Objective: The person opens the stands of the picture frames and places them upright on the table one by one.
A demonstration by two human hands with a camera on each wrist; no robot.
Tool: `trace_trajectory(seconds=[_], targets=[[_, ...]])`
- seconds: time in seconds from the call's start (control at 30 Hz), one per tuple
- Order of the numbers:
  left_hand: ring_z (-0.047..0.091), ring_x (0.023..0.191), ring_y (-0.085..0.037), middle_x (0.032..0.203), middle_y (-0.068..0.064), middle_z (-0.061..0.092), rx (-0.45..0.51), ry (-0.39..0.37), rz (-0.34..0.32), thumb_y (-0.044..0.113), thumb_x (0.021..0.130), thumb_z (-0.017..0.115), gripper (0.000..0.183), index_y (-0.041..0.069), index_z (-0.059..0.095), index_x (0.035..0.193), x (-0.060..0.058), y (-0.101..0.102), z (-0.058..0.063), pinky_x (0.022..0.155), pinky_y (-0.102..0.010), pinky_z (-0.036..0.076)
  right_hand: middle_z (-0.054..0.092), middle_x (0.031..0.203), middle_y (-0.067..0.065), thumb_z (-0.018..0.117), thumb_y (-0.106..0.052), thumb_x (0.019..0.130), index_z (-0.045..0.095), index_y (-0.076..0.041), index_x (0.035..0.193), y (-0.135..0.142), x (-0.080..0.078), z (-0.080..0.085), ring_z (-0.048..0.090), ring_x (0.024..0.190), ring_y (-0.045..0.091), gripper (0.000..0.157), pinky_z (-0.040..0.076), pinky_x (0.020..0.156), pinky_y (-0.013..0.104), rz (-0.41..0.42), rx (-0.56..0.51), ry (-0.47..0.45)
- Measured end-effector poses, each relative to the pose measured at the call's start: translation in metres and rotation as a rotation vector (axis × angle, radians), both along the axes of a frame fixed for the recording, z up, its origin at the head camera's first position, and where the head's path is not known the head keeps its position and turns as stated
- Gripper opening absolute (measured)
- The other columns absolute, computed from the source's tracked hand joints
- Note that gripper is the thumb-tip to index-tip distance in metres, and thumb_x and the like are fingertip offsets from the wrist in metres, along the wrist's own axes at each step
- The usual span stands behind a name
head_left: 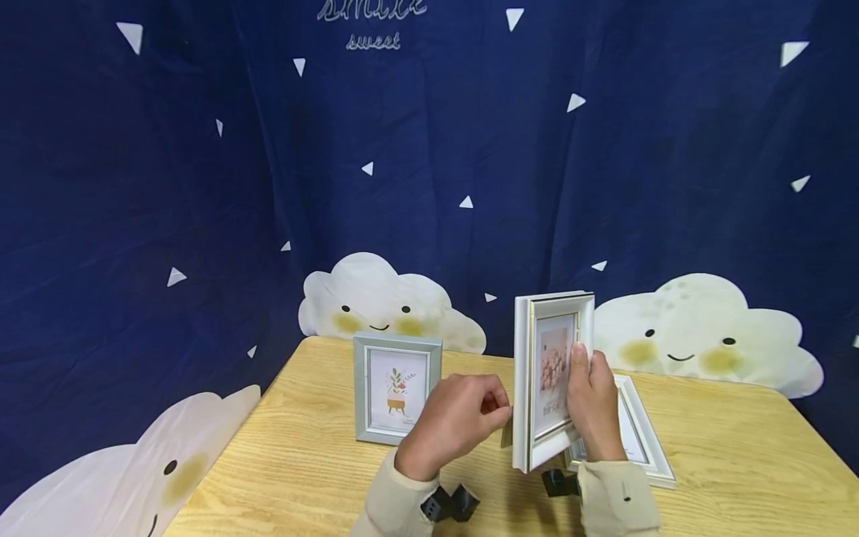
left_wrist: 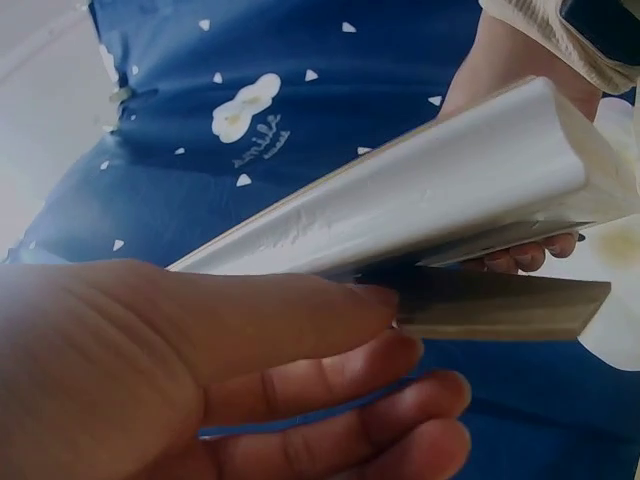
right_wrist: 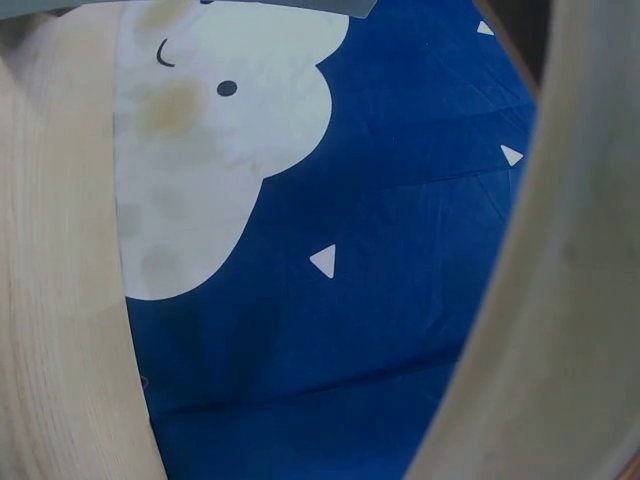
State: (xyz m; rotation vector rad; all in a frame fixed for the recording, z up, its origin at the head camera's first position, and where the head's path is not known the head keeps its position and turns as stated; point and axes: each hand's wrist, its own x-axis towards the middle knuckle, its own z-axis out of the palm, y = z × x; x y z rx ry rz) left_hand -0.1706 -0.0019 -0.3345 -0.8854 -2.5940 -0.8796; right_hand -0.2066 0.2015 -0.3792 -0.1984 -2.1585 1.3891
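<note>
My right hand (head_left: 593,406) grips a white picture frame (head_left: 525,373) by its right side, thumb over the front. The frame is held upright above the table, turned partly edge-on, with a pink flower print inside. Behind its left edge, my left hand (head_left: 456,421) pinches the brown support leg (left_wrist: 500,305) on the frame's back. The left wrist view shows the thumb on one face of the leg, the fingers curled under it, and the leg swung out from the backing. Fingertips of the right hand (left_wrist: 530,255) show at the frame's far side.
A grey-blue picture frame (head_left: 361,395) with a potted-plant print stands on the wooden table (head_left: 268,470), left of the hands. Another white picture frame (head_left: 647,429) lies flat under the right forearm. A dark blue curtain (head_left: 416,186) with clouds and triangles hangs behind the table.
</note>
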Motion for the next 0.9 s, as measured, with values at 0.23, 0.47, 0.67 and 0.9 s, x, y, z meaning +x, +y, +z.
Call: trace_trajectory(seconds=[0.23,0.47,0.67,0.9], targets=[[0.046,0.056,0.005,0.062,0.016,0.055,-0.014,-0.002,0.025,0.012,0.081,0.070,0.014,0.018,0.064,0.071,0.000,0.001,0.000,0.054,-0.013,0.037,0.056,0.089,0.025,0.034,-0.037,0.104,0.053,0.005,0.101,0.000,0.000,0.000,0.049,0.078,0.033,0.046,0.038,0.066,0.043,-0.001,-0.003,-0.002],[0.045,0.055,0.004,0.061,0.016,0.053,-0.012,0.002,0.047,0.016,0.084,0.073,0.016,0.018,0.064,0.070,-0.001,0.000,0.001,0.053,-0.014,0.036,0.056,0.089,0.025,0.034,-0.037,0.104,0.053,0.005,0.102,0.000,0.000,0.000,0.050,0.078,0.033,0.047,0.039,0.067,0.043,0.007,-0.004,-0.006],[0.046,0.055,0.003,0.061,0.015,0.054,0.001,0.016,0.074,0.017,0.084,0.074,0.017,0.017,0.065,0.071,-0.004,-0.004,0.000,0.052,-0.015,0.037,0.054,0.085,0.023,0.034,-0.039,0.104,0.052,0.004,0.098,0.000,0.000,0.001,0.049,0.076,0.032,0.048,0.039,0.066,0.041,0.003,-0.007,-0.003],[0.047,0.056,0.003,0.063,0.014,0.057,0.011,0.034,0.092,0.017,0.084,0.075,0.016,0.018,0.065,0.071,-0.010,-0.008,-0.003,0.054,-0.015,0.038,0.054,0.085,0.023,0.033,-0.041,0.104,0.053,0.004,0.099,0.000,-0.001,0.000,0.048,0.076,0.031,0.050,0.039,0.066,0.040,0.008,-0.021,-0.003]])
